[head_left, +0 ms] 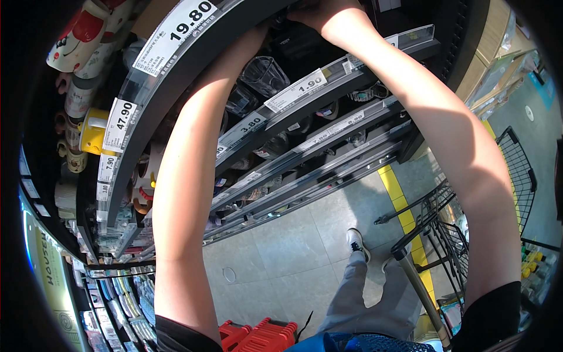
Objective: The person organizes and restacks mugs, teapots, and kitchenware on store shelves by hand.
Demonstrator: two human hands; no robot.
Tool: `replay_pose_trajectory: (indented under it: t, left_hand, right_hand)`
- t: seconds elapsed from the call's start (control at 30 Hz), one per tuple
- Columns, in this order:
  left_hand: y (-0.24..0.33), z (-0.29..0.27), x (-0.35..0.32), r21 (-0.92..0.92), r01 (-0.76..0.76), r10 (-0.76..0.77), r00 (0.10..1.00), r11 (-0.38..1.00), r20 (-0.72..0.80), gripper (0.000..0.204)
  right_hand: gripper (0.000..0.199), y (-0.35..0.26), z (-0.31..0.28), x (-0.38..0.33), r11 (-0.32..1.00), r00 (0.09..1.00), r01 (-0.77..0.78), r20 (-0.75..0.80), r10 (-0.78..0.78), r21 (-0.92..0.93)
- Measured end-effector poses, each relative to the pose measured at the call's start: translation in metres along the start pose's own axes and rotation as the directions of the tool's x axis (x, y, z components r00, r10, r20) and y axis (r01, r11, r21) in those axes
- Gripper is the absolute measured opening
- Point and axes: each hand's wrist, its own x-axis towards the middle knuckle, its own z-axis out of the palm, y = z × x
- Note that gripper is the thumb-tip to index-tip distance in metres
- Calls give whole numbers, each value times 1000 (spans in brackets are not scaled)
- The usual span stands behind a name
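Both my arms stretch up and away into a dark store shelf at the top of the view. My left hand [258, 34] is mostly hidden under the black edge of the upper shelf [193, 56], its fingers in shadow. Close beside it, my right hand [319, 13] reaches in at the upper edge, its fingers also lost in the dark. Just below the hands sits a black, box-like item [293, 46], and I cannot make out whether they touch it. A clear drinking glass [265, 76] stands nearer, between my forearms.
Lower shelves with price strips [296, 91] hold more glassware. Patterned mugs [79, 41] and a yellow mug [94, 132] line the left side. A black wire shopping cart [434, 234] stands at my right. Red plastic baskets [270, 335] lie near my feet on the grey floor [281, 252].
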Motion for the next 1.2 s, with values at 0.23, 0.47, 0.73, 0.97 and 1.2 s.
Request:
replay_pose_trajectory:
  t: [0.23,0.47,0.73,0.97,1.2]
  left_hand:
    - [-1,0,2,9,4,-4,1000,1000,2,35]
    - [-3,-2,1,29,19,-19,1000,999,6,35]
    - [-10,-10,-8,48,40,-41,999,998,13,34]
    - [-15,-3,-10,58,49,-50,998,997,23,34]
    - [-15,-5,-10,65,48,-50,998,997,25,34]
  right_hand:
    - [36,-10,5,1,957,998,60,12,-59,-285]
    - [48,-21,2,-1,909,991,67,131,-14,-411]
    - [51,-8,-2,10,856,977,183,190,-101,-484]
    - [44,0,9,16,757,958,273,238,-159,-594]
    - [40,-1,9,16,822,973,213,193,-128,-528]
